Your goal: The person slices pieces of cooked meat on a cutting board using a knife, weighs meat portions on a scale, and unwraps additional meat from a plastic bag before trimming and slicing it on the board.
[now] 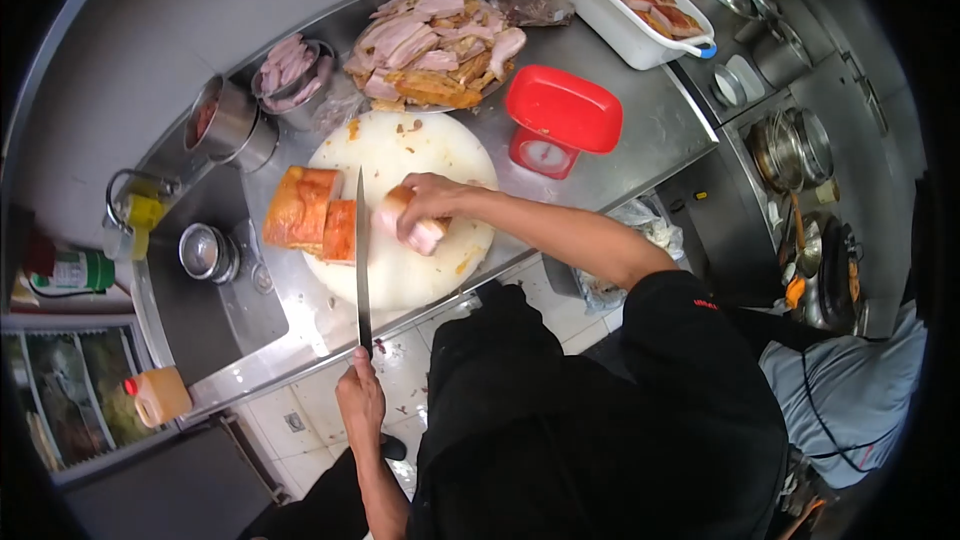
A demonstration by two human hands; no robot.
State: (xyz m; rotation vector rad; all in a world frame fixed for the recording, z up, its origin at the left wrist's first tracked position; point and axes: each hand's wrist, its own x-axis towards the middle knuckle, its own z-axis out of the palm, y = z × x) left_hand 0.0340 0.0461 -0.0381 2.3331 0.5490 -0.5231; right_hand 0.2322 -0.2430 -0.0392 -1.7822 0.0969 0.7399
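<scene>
My left hand (360, 398) is wrapped round the handle of a long kitchen knife (362, 275). Its blade points away from me across the round white cutting board (455, 155). In my right hand (432, 202) is a piece of roast pork (428, 236), gripped over the board just right of the blade. Left of the blade, a larger block of roast pork (300, 208) with browned skin rests partly on the board, a narrower cut piece (339, 232) against its side. Behind the board, a big heap of sliced pork (430, 45) lies on a tray.
A red scale (545, 155) stands right of the board. Further back is a white tub (625, 40) of pork pieces. Metal pots (228, 120) stand back left, beside a sink (195, 315) holding bowls. Pans (790, 150) and grey fabric (850, 390) are at the right.
</scene>
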